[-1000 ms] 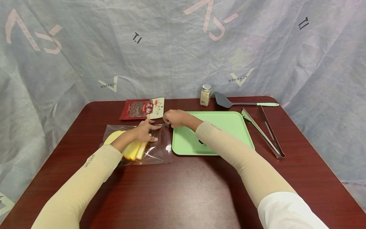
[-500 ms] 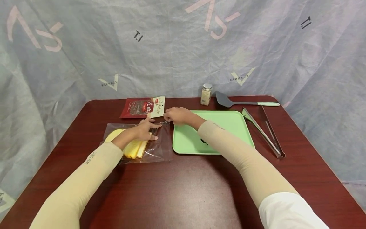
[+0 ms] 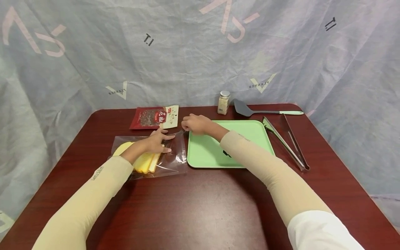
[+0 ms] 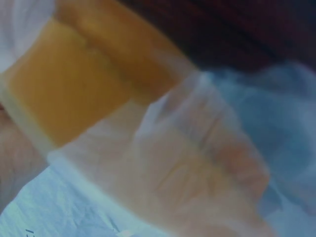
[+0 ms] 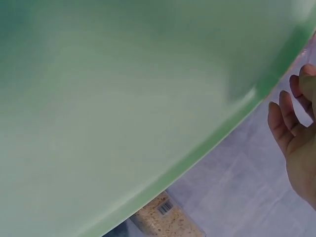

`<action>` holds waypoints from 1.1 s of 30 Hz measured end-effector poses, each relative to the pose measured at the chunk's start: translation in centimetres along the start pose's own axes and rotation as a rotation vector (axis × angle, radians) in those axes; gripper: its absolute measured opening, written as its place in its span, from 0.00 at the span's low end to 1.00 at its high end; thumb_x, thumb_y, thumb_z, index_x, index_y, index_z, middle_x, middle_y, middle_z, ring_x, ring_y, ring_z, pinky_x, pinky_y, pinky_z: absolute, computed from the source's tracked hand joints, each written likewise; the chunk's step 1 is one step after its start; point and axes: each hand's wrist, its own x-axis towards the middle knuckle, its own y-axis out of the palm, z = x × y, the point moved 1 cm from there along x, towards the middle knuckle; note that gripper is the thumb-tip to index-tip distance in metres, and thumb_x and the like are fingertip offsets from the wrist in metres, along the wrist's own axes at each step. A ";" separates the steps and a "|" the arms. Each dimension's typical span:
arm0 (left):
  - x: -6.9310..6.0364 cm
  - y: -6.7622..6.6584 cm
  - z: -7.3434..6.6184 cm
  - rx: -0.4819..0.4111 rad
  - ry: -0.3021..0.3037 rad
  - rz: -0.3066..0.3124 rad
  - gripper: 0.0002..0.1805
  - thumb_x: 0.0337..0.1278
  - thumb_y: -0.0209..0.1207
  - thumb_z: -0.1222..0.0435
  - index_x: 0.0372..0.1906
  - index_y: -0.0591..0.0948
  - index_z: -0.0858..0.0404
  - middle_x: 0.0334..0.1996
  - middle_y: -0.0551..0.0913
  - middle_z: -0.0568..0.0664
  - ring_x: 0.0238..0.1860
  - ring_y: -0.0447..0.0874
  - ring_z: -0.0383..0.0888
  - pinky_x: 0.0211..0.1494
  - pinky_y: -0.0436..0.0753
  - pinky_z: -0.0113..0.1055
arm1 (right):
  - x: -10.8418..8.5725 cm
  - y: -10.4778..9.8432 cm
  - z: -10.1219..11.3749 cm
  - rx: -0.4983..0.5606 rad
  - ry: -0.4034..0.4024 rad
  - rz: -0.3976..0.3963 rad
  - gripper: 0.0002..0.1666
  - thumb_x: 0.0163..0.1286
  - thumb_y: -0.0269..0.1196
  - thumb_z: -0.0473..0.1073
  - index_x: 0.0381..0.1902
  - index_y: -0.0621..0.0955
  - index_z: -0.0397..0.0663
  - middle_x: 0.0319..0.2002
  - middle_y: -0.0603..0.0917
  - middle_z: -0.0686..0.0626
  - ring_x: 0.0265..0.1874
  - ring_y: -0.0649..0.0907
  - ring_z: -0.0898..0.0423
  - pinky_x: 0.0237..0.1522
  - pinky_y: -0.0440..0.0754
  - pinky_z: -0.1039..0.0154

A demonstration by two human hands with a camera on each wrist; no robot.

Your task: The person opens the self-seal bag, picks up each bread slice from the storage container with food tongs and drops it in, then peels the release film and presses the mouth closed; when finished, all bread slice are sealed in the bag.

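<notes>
A clear plastic bag (image 3: 175,165) lies at the left of the table with yellow slices (image 3: 144,164) inside. My left hand (image 3: 155,143) rests on it with fingers spread. Curled fingers on my right hand (image 3: 197,124) appear to pinch the bag's far right corner, above the green tray's (image 3: 204,158) far left corner. In the right wrist view, thumb and fingertip of the right hand (image 5: 300,131) meet beyond the tray (image 5: 118,108); the film between them is hard to make out. A blurred yellow-orange piece (image 4: 74,89) under film fills part of the left wrist view.
Behind the bag lies a red spice packet (image 3: 150,118). A glass jar (image 3: 223,103) and a grey spatula (image 3: 243,108) are at the back edge. Metal tongs (image 3: 290,146) lie right of the tray. A grey cloth (image 3: 187,55) hangs behind the table.
The right hand has shifted slightly right and away, and the bag's far right corner is drawn up towards it. The left hand stays in place.
</notes>
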 end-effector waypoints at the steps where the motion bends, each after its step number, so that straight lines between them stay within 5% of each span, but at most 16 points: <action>1: 0.0 0.0 0.0 -0.003 -0.001 0.000 0.35 0.64 0.64 0.57 0.74 0.67 0.57 0.76 0.50 0.65 0.73 0.44 0.68 0.71 0.56 0.62 | -0.2 -0.1 0.1 -0.001 0.002 -0.002 0.17 0.66 0.45 0.24 0.31 0.71 0.52 0.35 0.69 0.52 0.35 0.65 0.53 0.28 0.58 0.64; 12: -0.3 0.4 0.3 -0.040 0.025 -0.045 0.34 0.63 0.65 0.58 0.73 0.69 0.57 0.76 0.51 0.64 0.73 0.46 0.67 0.70 0.56 0.64 | -4.5 -1.0 1.2 0.054 -0.039 -0.042 0.08 0.77 0.51 0.36 0.37 0.77 0.47 0.38 0.72 0.52 0.38 0.69 0.53 0.34 0.69 0.63; 16: -0.2 0.5 0.3 -0.039 0.043 -0.057 0.34 0.62 0.65 0.59 0.72 0.69 0.58 0.76 0.52 0.64 0.73 0.45 0.68 0.70 0.55 0.65 | -7.1 -1.4 2.0 0.072 -0.078 -0.064 0.06 0.73 0.55 0.34 0.37 0.77 0.49 0.39 0.74 0.52 0.41 0.73 0.54 0.41 0.77 0.59; 20: -0.4 0.3 0.2 -0.039 0.032 -0.062 0.34 0.61 0.66 0.59 0.72 0.69 0.57 0.75 0.53 0.65 0.73 0.46 0.68 0.69 0.56 0.65 | -9.7 -2.0 3.0 0.099 -0.095 -0.070 0.05 0.73 0.57 0.34 0.37 0.77 0.50 0.40 0.74 0.54 0.40 0.73 0.55 0.30 0.75 0.62; 26: -0.4 0.2 0.2 -0.035 0.026 -0.057 0.34 0.62 0.65 0.58 0.73 0.69 0.57 0.75 0.53 0.64 0.73 0.46 0.68 0.69 0.57 0.65 | -14.0 -2.7 4.6 0.139 -0.149 -0.073 0.02 0.74 0.59 0.38 0.38 0.78 0.50 0.40 0.75 0.56 0.39 0.72 0.57 0.31 0.75 0.65; 33: -0.4 0.4 -0.1 -0.050 0.035 -0.071 0.34 0.61 0.65 0.60 0.72 0.69 0.58 0.75 0.53 0.64 0.74 0.41 0.69 0.70 0.52 0.67 | -19.8 -3.8 5.9 0.197 -0.222 -0.106 0.11 0.72 0.58 0.34 0.34 0.73 0.57 0.36 0.72 0.61 0.38 0.71 0.61 0.35 0.74 0.66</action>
